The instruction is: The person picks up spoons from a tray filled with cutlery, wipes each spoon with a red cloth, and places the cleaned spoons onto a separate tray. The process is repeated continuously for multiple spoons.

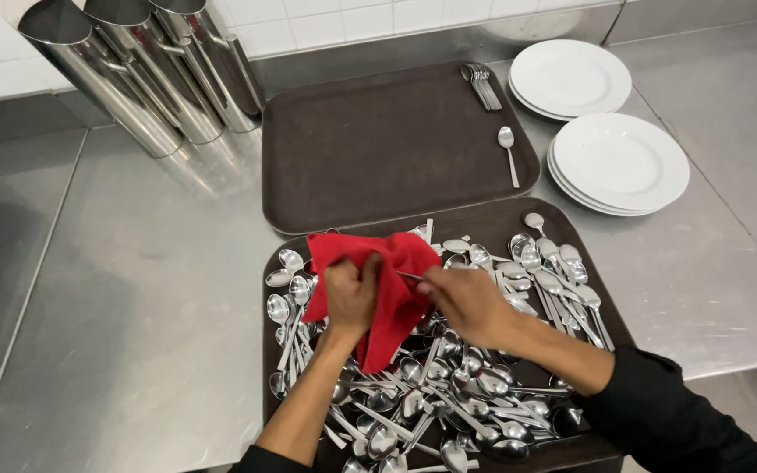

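Observation:
My left hand [350, 296] grips a red cloth [387, 289] bunched above a brown tray [613, 311] heaped with several steel spoons [484, 403]. My right hand [466, 302] pinches the thin metal handle of a piece of cutlery [410, 277] whose other end is wrapped in the cloth. Both hands hover just above the heap of spoons. Behind it lies a second brown tray [370, 149] with one spoon [508, 154] on its right side and a small bundle of forks [481, 85] at its far right corner.
Two stacks of white plates [620, 162] [569, 77] stand to the right of the far tray. Three shiny steel cylinders [146, 74] lean at the back left. Everything rests on a steel counter [133, 289] against a white tiled wall.

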